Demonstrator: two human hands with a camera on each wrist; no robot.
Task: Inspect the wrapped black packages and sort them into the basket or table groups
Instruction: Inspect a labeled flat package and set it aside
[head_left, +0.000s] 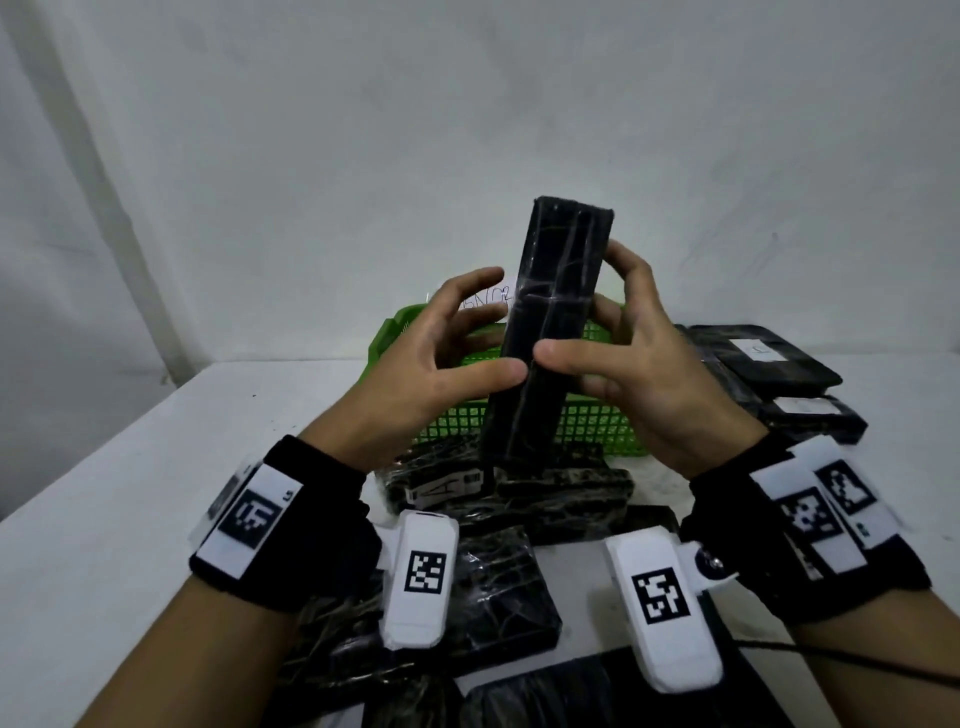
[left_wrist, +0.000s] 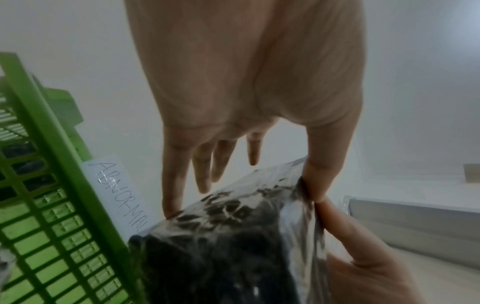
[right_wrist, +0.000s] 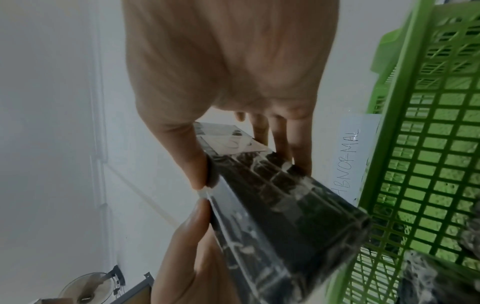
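Note:
I hold one long wrapped black package (head_left: 545, 322) upright in front of the green basket (head_left: 587, 421). My left hand (head_left: 467, 332) pinches its left edge between thumb and fingers. My right hand (head_left: 608, 322) grips the right edge the same way, and the two thumbs meet on the near face. In the left wrist view the left hand (left_wrist: 244, 191) touches the glossy package (left_wrist: 233, 236) with thumb and one finger. In the right wrist view the right hand (right_wrist: 249, 162) pinches the package (right_wrist: 272, 205), which carries a white sticker (right_wrist: 233, 144) on its far end.
A paper label reading ABNORMAL (right_wrist: 355, 154) hangs on the basket (right_wrist: 428, 164). Several wrapped black packages (head_left: 493, 587) lie below my wrists, one marked A (head_left: 447, 488). A stack of labelled packages (head_left: 769, 364) sits at the right. A black cable (head_left: 883, 670) runs off right.

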